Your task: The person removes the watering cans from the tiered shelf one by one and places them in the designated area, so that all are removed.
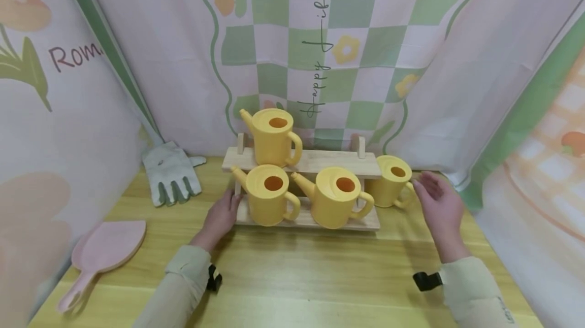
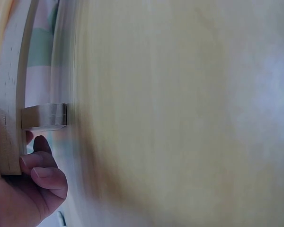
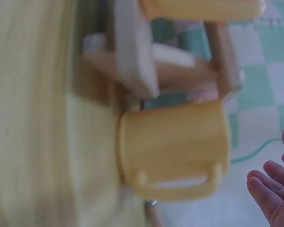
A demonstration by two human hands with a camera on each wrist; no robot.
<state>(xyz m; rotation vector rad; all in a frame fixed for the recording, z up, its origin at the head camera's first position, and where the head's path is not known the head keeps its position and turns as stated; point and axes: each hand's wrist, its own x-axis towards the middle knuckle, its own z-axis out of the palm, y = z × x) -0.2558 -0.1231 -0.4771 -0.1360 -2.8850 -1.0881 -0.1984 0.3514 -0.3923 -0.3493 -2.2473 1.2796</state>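
My left hand [image 1: 222, 215] grips the left end of a two-tier wooden shelf [image 1: 320, 161]. In the left wrist view, curled fingers wrap the end of its board [image 2: 12, 94]. One yellow watering can [image 1: 269, 140] stands on the upper board. Two more, a left can [image 1: 266, 201] and a right can [image 1: 335, 201], stand on the lower one. A fourth watering can [image 1: 392, 186] stands upright on the table at the shelf's right end, partly hidden by it. Beside that can's handle [image 3: 180, 189] is my right hand [image 1: 441, 208], fingers loosely extended, holding nothing and apart from it in the right wrist view.
A pair of grey-white gloves [image 1: 171, 173] lies at the back left of the wooden table [image 1: 292, 277]. Nearer, a pink dustpan [image 1: 109, 247] lies by the left edge. Printed curtains [image 1: 183, 64] enclose the back and sides, close behind the shelf.
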